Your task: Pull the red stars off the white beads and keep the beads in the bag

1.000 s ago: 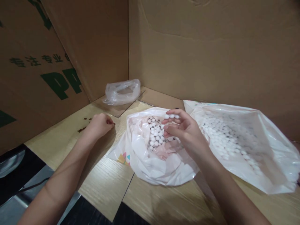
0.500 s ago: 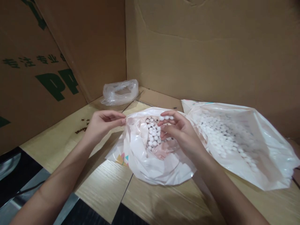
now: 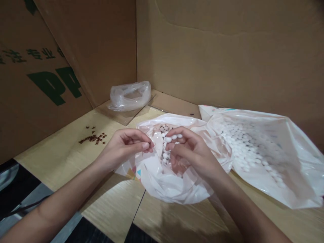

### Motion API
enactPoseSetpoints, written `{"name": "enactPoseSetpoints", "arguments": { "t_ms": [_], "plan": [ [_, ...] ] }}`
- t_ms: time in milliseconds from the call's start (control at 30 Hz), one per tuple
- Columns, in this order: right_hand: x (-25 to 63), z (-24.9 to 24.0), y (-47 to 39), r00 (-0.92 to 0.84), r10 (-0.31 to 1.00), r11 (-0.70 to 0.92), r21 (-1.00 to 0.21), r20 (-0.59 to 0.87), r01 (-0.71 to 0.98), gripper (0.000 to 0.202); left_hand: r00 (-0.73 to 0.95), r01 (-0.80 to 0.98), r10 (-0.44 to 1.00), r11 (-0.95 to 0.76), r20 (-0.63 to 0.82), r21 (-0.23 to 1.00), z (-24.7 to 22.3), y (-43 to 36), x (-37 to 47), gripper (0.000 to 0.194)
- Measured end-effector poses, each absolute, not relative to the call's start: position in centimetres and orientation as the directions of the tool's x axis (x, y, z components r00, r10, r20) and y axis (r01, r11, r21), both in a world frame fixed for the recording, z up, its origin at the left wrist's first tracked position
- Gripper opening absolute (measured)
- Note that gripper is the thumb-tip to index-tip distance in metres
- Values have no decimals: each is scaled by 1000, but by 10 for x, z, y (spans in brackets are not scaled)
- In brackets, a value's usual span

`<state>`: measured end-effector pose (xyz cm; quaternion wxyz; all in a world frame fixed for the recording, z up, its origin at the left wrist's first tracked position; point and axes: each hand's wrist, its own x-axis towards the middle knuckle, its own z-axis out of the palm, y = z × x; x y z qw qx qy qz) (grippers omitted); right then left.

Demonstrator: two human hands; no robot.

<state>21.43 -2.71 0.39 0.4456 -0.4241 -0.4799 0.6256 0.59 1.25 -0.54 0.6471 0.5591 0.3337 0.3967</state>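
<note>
My right hand (image 3: 188, 145) holds a short row of white beads (image 3: 174, 137) along its fingers, above an open white plastic bag (image 3: 177, 192). Inside that bag lie several white balls (image 3: 165, 156) with dark bits between them. Left of the row, my left hand (image 3: 134, 145) has thumb and fingertips pinched together over the bag's left side; anything between them is too small to make out. A small gap separates the two hands.
Small reddish-brown star-shaped pieces (image 3: 96, 137) lie on the wooden surface at left. A clear plastic bag (image 3: 130, 96) sits in the back corner. A second white bag (image 3: 298, 162) of white balls lies at right. Cardboard walls (image 3: 227, 60) rise behind.
My left hand has moved right and slightly down, closer to the row of beads. The row has shifted a little left and down with my right hand. The view has shifted slightly.
</note>
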Motion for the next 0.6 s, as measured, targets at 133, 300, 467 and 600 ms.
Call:
{"name": "enactPoseSetpoints", "arguments": {
  "t_ms": [133,300,467,600],
  "plan": [
    [210,2,-32,-375,924,-185,-948,-78,-259,18,477,-186,878,133,-29,974,-9,8,9,9],
    [207,0,-36,-453,890,-235,-911,-61,-339,16,498,-199,867,141,-24,970,-9,4,9,11],
    [206,0,-36,-468,881,-264,-896,-73,-357,17,504,-179,863,145,-36,973,-10,4,6,8],
    [207,-1,-36,-476,877,-258,-899,-64,-355,17,542,-185,840,150,-27,971,-11,4,5,7]
  ]
}}
